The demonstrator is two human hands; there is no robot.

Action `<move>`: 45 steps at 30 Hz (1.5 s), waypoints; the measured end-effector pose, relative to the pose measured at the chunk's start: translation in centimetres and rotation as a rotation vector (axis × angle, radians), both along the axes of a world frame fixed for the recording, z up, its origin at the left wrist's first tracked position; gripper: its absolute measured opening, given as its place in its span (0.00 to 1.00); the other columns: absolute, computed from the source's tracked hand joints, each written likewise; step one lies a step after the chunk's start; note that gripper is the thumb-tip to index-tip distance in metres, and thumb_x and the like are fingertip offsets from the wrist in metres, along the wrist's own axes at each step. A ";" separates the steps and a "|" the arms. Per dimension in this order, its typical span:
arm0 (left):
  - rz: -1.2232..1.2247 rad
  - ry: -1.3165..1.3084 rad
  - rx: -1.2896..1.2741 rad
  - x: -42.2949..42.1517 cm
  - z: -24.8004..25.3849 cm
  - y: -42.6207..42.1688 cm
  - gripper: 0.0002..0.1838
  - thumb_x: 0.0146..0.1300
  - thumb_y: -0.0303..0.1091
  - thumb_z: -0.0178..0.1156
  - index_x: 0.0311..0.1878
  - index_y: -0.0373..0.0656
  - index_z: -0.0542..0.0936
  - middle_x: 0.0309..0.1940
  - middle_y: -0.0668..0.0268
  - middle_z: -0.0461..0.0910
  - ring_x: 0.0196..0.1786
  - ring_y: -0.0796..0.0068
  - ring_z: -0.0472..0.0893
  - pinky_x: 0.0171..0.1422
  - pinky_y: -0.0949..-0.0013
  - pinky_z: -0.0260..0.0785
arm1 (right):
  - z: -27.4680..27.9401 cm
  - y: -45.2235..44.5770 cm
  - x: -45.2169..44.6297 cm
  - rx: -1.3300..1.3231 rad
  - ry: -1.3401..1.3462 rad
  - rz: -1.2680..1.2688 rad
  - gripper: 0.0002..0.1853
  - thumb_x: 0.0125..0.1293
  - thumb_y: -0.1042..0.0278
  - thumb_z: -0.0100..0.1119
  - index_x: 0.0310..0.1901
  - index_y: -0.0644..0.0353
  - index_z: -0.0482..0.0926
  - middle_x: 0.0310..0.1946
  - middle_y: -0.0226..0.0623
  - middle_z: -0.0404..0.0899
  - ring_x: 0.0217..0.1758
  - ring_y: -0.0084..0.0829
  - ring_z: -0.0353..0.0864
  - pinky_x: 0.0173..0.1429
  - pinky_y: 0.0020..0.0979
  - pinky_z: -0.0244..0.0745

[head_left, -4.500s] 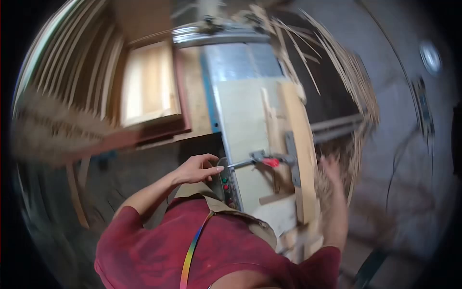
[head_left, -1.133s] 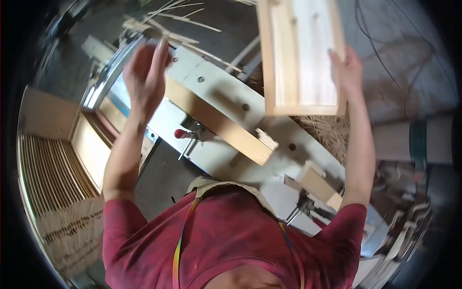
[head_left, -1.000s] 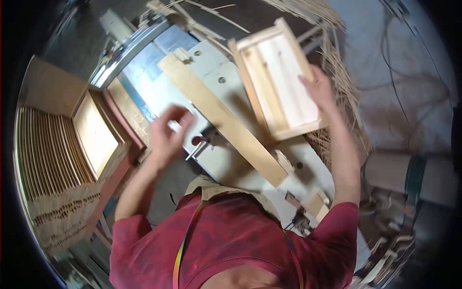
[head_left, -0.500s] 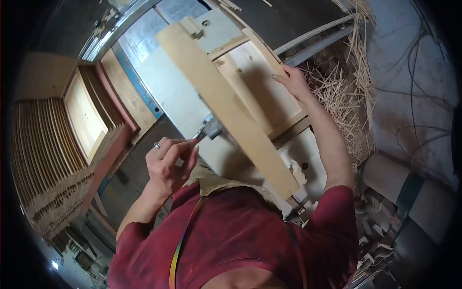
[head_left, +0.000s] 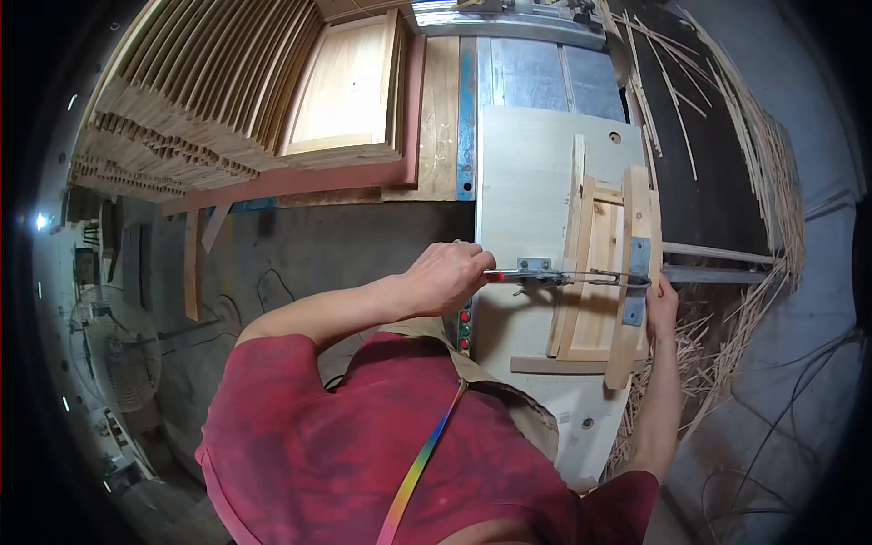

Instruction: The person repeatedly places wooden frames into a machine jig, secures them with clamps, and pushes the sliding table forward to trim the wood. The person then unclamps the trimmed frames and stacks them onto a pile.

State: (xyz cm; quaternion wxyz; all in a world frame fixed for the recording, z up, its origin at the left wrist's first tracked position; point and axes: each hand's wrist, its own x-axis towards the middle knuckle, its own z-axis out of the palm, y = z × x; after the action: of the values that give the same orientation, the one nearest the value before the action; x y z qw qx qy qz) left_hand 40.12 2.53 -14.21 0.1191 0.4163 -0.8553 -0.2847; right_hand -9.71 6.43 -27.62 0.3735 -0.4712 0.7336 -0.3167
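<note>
My left hand (head_left: 451, 275) is closed around the red-ended handle of a metal latch clamp (head_left: 540, 275). The clamp's long wire loop crosses the wooden panel frame (head_left: 590, 341) to a metal plate (head_left: 639, 259) on a wooden bar (head_left: 623, 350). My right hand (head_left: 665, 309) grips the bar's outer edge beside the loop's end, some fingers hidden. The panel frame lies on the pale board (head_left: 522, 173), between a thin strip and the bar. A short wooden stop (head_left: 545, 365) lies across its near end.
Many wooden frames (head_left: 209, 82) stand stacked at the upper left, beside a light panel (head_left: 350, 82). Red and green buttons (head_left: 465, 318) sit at the table's edge. Thin offcut strips (head_left: 754, 136) pile up at the right. A fan (head_left: 113, 350) stands at far left.
My view has turned and shifted. The wooden bar, earlier stretched across the view above the panel, now lies along the panel's right side, with the clamp's loop reaching it. My right hand moved onto the bar.
</note>
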 end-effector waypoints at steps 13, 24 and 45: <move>-0.101 -0.232 0.358 -5.4 -5.9 -3.2 0.32 0.64 0.62 0.63 0.43 0.35 0.84 0.37 0.47 0.86 0.43 0.43 0.86 0.50 0.49 0.80 | 9.6 -3.6 3.9 -0.111 0.464 -0.005 0.15 0.69 0.73 0.65 0.56 0.65 0.84 0.46 0.34 0.88 0.47 0.22 0.82 0.54 0.26 0.78; -0.170 -0.196 0.252 -6.4 -6.3 -2.3 0.31 0.63 0.61 0.65 0.38 0.33 0.83 0.34 0.41 0.85 0.41 0.40 0.85 0.48 0.48 0.79 | 38.3 7.5 36.1 -0.985 -0.850 0.734 0.08 0.62 0.81 0.65 0.43 0.67 0.85 0.38 0.38 0.86 0.37 0.27 0.83 0.43 0.28 0.78; -0.311 -0.076 0.193 -5.6 -7.8 -2.2 0.32 0.63 0.59 0.68 0.35 0.29 0.79 0.29 0.38 0.83 0.39 0.37 0.85 0.44 0.46 0.77 | 37.7 10.2 41.8 -1.195 -0.660 0.405 0.05 0.64 0.79 0.63 0.41 0.67 0.83 0.36 0.37 0.84 0.35 0.25 0.81 0.41 0.28 0.77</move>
State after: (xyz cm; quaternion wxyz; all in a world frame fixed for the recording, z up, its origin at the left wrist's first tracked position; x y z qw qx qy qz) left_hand 34.52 0.36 -22.04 0.0010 0.2990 -0.8819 -0.3645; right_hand 32.11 16.58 10.10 0.3054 -0.6017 0.1812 -0.7154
